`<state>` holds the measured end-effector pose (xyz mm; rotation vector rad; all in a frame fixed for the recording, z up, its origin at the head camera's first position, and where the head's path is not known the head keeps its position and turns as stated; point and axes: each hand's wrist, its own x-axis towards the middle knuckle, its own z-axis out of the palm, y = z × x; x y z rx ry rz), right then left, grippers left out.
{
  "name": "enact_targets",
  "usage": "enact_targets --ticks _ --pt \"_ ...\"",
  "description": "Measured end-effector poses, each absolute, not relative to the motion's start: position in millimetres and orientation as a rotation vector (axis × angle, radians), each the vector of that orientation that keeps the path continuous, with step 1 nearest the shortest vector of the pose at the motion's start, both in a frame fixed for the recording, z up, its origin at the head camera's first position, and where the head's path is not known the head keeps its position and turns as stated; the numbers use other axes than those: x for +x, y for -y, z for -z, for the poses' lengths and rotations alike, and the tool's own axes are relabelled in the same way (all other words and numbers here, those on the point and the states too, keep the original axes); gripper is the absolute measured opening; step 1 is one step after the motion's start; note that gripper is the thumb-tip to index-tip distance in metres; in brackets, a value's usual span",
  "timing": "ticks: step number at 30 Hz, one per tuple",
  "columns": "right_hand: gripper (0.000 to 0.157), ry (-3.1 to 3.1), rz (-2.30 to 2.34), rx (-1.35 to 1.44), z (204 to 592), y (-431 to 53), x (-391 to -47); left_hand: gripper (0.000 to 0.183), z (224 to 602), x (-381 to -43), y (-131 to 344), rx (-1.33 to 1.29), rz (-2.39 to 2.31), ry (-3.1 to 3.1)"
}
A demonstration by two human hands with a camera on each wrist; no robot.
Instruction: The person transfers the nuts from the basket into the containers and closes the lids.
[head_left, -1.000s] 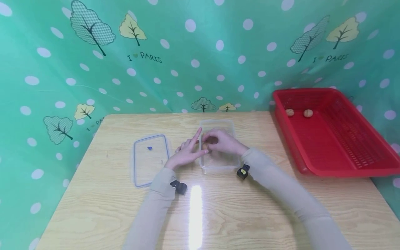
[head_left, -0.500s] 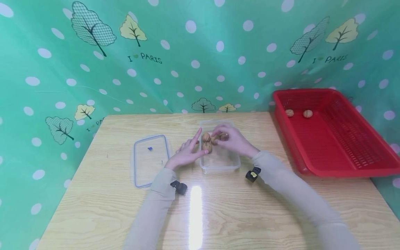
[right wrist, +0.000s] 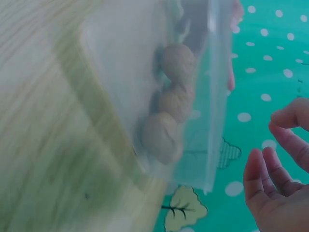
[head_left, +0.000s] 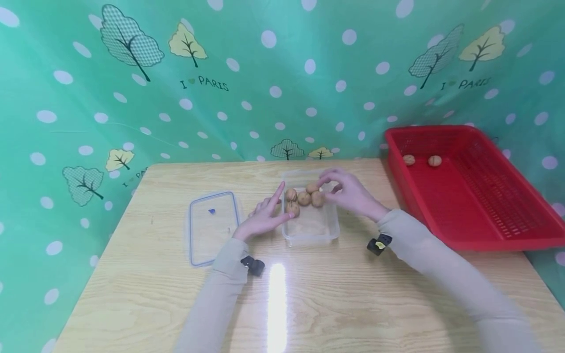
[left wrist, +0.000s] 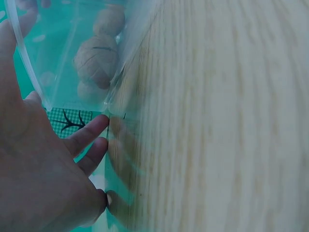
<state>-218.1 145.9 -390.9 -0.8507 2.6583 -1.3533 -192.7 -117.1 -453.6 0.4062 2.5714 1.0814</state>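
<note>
the step in hand looks like arranging the five walnuts point(head_left: 303, 198) inside the clear container point(head_left: 312, 239). they sit together toward its far left part, ahead of a bare stretch of floor. the right hand point(head_left: 351, 197) is at the container's right side, just beside the nearest nuts, its fingers loosely bent with a gap to the thumb and nothing held. the left hand point(head_left: 261, 219) lies at the left wall, fingers extended, gripping no nut (whether it presses the plastic, i cannot tell). two other walnuts point(head_left: 434, 161) lie in the red basket point(head_left: 468, 206), well apart from the right hand; adding them would, i judge, call for a reach rightward and a pinch.
</note>
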Motion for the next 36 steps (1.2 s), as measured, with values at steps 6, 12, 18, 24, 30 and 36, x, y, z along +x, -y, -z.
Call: enact_targets --ticks 6,12,18,24,30,36 --pt "0.02 -2.754 1.352 -0.873 378.9 -163.6 -219.6 0.086 452.4 -192.0 116.7 0.412 -1.088 -2.569" --pt "0.017 -2.805 1.324 -0.918 374.5 -180.7 -222.5 0.087 451.6 -192.1 116.2 0.411 -1.085 -2.575" --pt "0.016 -2.851 1.262 -0.911 367.1 -195.3 -226.0 0.087 453.0 -192.8 116.3 0.414 -1.086 -2.58" --pt "0.018 -2.912 1.224 -0.827 359.8 -212.6 -231.7 0.087 453.8 -192.2 116.7 0.414 -1.083 -2.573" --pt "0.021 -2.957 1.212 -0.699 353.0 -229.5 -237.9 0.087 456.2 -192.9 118.1 0.421 -1.109 -2.574" --pt "0.025 -3.017 1.196 -0.613 343.8 -243.8 -243.1 0.086 453.5 -192.0 117.8 0.415 -1.103 -2.561"
